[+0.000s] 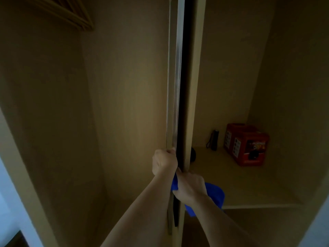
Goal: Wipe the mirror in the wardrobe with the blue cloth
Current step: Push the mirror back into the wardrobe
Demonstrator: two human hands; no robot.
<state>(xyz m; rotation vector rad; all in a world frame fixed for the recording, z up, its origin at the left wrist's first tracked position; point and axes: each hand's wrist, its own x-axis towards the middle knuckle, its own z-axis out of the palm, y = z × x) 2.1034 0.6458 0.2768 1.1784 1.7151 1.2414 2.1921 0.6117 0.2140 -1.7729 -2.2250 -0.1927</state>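
Observation:
I look into a dim beige wardrobe. A tall, thin mirror panel (175, 77) stands edge-on against the central divider (193, 86), so only its silvery edge shows. My left hand (164, 162) grips that edge at about shelf height. Just below it, my right hand (191, 186) is closed on the blue cloth (216, 195), which bunches out to the right and below the hand, and presses against the front of the divider. The mirror's glass face is hidden from this angle.
Wooden hangers (71, 15) hang at the top left. On the right shelf (249, 189) stand a red box (247, 146) and a small black flashlight (213, 139). A dark round object (193, 155) peeks from behind the divider. The left compartment is deep and dark.

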